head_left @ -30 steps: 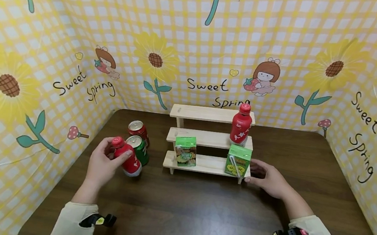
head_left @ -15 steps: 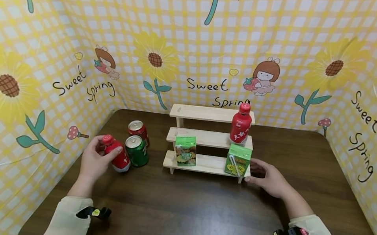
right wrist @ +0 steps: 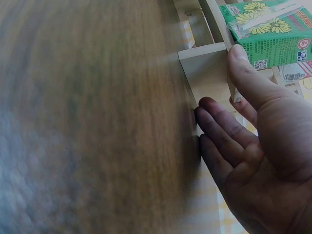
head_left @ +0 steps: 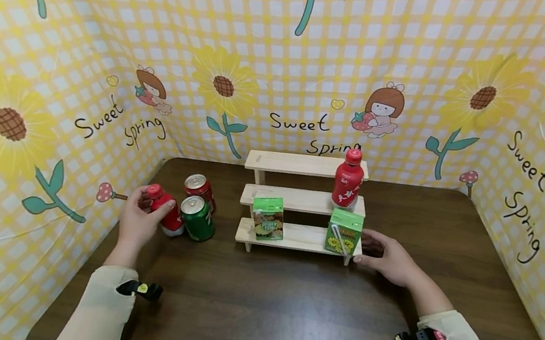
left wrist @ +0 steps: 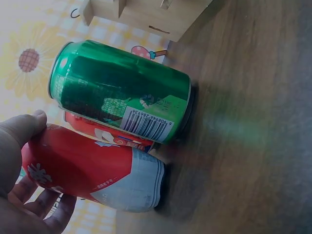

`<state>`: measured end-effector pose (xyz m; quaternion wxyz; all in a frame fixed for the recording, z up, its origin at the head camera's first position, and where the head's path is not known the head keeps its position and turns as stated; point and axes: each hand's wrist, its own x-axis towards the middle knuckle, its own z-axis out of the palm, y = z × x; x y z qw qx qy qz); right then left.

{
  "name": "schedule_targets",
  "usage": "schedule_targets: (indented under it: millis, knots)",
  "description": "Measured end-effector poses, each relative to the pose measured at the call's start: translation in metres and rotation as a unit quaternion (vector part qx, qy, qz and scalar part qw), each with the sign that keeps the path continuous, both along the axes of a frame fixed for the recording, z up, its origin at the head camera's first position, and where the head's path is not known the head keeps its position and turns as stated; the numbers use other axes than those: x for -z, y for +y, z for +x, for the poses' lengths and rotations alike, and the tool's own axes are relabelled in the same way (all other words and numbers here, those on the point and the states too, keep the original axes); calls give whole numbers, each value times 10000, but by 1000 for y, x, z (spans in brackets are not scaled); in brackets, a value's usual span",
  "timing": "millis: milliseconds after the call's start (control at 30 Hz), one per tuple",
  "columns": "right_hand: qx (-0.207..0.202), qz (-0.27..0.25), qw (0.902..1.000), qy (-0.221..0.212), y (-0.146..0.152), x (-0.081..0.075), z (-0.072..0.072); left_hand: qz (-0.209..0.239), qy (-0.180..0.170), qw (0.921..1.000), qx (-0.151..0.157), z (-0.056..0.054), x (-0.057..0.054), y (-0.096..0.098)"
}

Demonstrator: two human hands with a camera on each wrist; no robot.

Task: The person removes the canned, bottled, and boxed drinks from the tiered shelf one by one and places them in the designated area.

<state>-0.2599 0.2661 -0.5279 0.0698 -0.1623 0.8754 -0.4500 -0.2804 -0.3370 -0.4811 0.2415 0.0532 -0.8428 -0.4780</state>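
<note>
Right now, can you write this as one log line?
left hand: holds red bottle on table | right hand: touches shelf end | green can: beside bottle

A dark brown wood-grain surface point(head_left: 284, 315) was enclosed on the left, far and right sides by a yellow-and-white checked backdrop point(head_left: 279, 39). The backdrop was printed with sunflowers point(head_left: 224, 86), green stems, small mushrooms, cartoon girls holding strawberries, and the words "Sweet Spring" in black script. Creases were seen where the cloth met at the far corners. The scene was evenly lit, and a soft sheen was cast across the near part of the surface.
</note>
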Motion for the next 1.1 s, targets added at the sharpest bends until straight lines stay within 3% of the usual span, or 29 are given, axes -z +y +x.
schedule_targets:
  millis: [367,733,1100]
  knots:
    - [25,63,10000,10,-1,0,0,-111,85,9999,70,-20,1,-1]
    - [-22,59,10000,60,-1,-1,-2,-58,-156,9998,109,-24,-1,-3]
    - [-5,69,10000,23,-1,-1,-1,-45,-82,9999,94,-25,4,1]
